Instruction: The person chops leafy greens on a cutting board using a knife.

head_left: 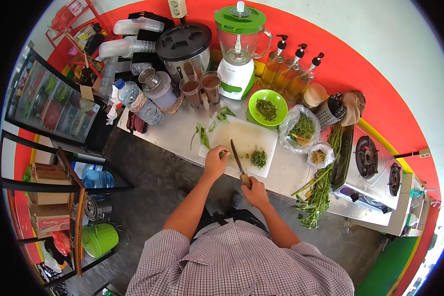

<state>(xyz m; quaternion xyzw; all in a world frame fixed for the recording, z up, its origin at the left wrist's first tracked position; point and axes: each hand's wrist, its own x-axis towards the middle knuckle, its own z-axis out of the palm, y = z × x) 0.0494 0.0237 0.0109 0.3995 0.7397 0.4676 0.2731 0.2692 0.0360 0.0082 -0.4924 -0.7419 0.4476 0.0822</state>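
Fingers of my left hand [217,160] are closed on a small bunch of greens [222,155] at the front of a white cutting board [232,132]. My right hand [254,191] grips the wooden handle of a knife [237,157], whose dark blade points away over the board, just right of my left hand. A pile of chopped greens [258,158] lies to the right of the blade. Loose leaves [201,135] rest at the board's left edge, and more leaves [225,114] at its back corner. Behind the board stands a green bowl [268,107] holding chopped greens.
Bags of greens [301,129] and chopped bits [320,155] sit right of the board, beside long stems [316,197] and a stove [367,163]. Behind are a blender [238,74], brown drinks [191,92], a water bottle [137,102] and oil bottles [284,74].
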